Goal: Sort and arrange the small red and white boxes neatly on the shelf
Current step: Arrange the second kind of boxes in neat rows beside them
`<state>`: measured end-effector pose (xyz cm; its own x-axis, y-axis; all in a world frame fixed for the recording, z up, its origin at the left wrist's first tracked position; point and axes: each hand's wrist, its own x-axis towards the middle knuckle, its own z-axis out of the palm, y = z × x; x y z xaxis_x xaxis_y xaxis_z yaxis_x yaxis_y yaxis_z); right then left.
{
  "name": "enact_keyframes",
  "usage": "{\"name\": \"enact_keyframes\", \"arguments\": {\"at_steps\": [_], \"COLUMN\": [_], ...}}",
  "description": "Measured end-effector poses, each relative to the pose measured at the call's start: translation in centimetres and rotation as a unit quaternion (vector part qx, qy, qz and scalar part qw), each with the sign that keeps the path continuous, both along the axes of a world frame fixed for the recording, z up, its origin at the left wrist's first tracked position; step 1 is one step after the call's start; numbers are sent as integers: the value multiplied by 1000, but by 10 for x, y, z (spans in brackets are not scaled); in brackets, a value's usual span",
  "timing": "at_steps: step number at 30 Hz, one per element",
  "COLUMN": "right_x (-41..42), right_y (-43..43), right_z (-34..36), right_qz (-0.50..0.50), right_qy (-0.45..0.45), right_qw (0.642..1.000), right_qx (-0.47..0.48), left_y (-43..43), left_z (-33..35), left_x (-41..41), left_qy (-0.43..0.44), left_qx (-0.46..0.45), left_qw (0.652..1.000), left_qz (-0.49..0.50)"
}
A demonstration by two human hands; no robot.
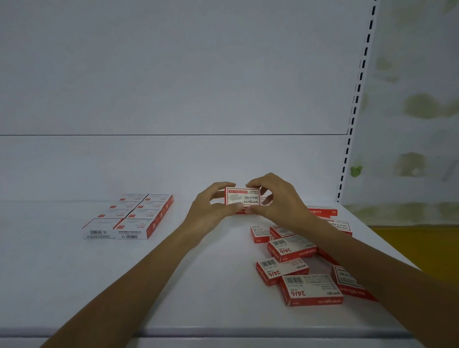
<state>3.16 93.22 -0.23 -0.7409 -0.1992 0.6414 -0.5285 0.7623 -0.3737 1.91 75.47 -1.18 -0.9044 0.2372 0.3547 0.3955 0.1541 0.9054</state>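
Beyond loose small red-and-white cardboard boxes (pixel 311 288), pinching one box (pixel 242 197) with left hand (pixel 208 206) and right hand (pixel 279 198). Mid-sort: next, lay it beside tidy rows (pixel 135 217).

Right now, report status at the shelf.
One staple box pinched between left grip and right grip. A neat block left, loose pile right. Bare shelf between them.

Dim, flat, bluish light; soft shadows, slight blur, wide-angle bending at edges.
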Motion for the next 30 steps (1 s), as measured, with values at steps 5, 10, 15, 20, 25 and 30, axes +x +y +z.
{"name": "enact_keyframes", "arguments": {"at_steps": [5, 10, 15, 20, 25, 30], "right_x": [0, 0, 3, 9, 6, 3], "right_y": [0, 2, 2, -2, -7, -1], "right_z": [0, 3, 5, 8, 13, 27], "right_qz": [-6, 6, 0, 16, 30, 10], "right_qy": [9, 5, 3, -22, 3, 19], "right_qw": [1000, 1000, 999, 998, 998, 997], "right_qx": [7, 23, 43, 50, 59, 78], "left_y": [0, 0, 3, 8, 14, 12], "left_z": [2, 5, 4, 11, 26, 35], "left_x": [3, 5, 4, 8, 8, 4], "left_qy": [72, 71, -13, -131, -159, -133], "left_qx": [-79, -89, -14, 147, 193, 192], "left_qw": [992, 991, 997, 980, 968, 972], "left_qz": [63, 75, 71, 4, -26, 3]}}
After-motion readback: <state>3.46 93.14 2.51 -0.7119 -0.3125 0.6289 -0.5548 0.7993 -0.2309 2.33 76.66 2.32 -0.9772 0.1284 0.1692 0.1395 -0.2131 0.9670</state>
